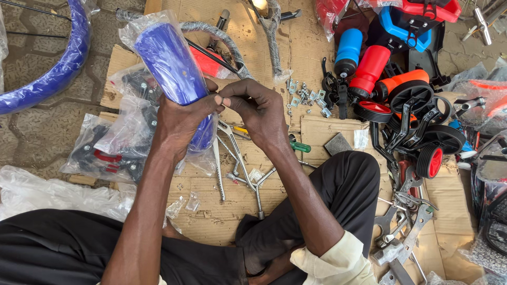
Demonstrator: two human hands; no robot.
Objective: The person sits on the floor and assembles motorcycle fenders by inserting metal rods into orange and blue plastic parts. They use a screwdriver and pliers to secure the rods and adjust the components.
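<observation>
My left hand (182, 119) grips a curved blue plastic mudguard (169, 63) still wrapped in clear plastic, holding it up over the cardboard. My right hand (259, 111) is at the mudguard's lower part, its fingers pinched together on the plastic wrap right beside my left thumb. Below both hands several thin metal stays and rods (237, 163) lie on the cardboard sheet (211, 211). A green-handled screwdriver (300, 146) shows just to the right of my right wrist.
Bagged black and red parts (113, 153) lie at left, a blue wheel rim (58, 68) at far left. Loose nuts and brackets (306, 97), blue and red bottles (359, 58), small black training wheels (422, 137) and spanners (406, 221) fill the right side.
</observation>
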